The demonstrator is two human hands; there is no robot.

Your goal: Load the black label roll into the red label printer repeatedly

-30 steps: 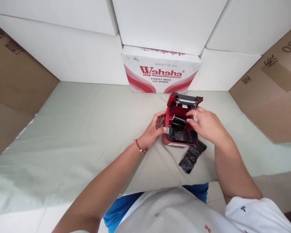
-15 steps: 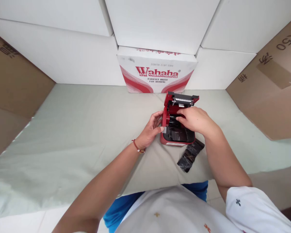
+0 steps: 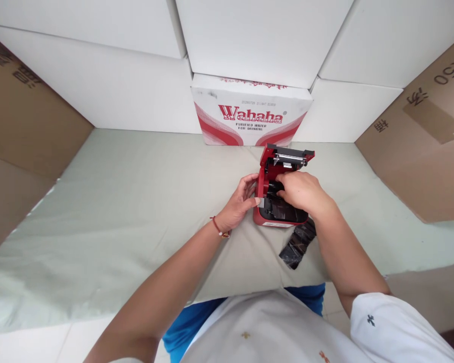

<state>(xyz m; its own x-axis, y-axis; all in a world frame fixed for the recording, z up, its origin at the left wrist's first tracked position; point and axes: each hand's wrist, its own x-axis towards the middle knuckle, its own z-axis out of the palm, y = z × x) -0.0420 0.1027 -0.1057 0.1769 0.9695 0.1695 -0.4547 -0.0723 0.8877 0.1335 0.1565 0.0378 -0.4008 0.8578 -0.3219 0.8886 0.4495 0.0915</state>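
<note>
A small red printer (image 3: 262, 214) with its lid up stands on the pale cloth-covered table (image 3: 136, 201). My left hand (image 3: 239, 204) is curled against the printer's left side, thumb on its edge, holding it. My right hand (image 3: 301, 190) reaches down into the open bay, fingers closed on a black roll (image 3: 273, 188) that shows only in part under them. A strip of black wrapping (image 3: 298, 244) lies on the cloth just in front of the printer, near my right forearm.
A white and red Wahaha carton (image 3: 249, 113) stands right behind the printer. White boxes (image 3: 117, 85) wall the back, and brown cartons stand at the left (image 3: 18, 121) and at the right (image 3: 423, 146). The table's near edge runs by my lap.
My right hand has gone from the bay's right edge down and left into the bay, pressing the black roll in. The left hand has stayed on the printer's side.
</note>
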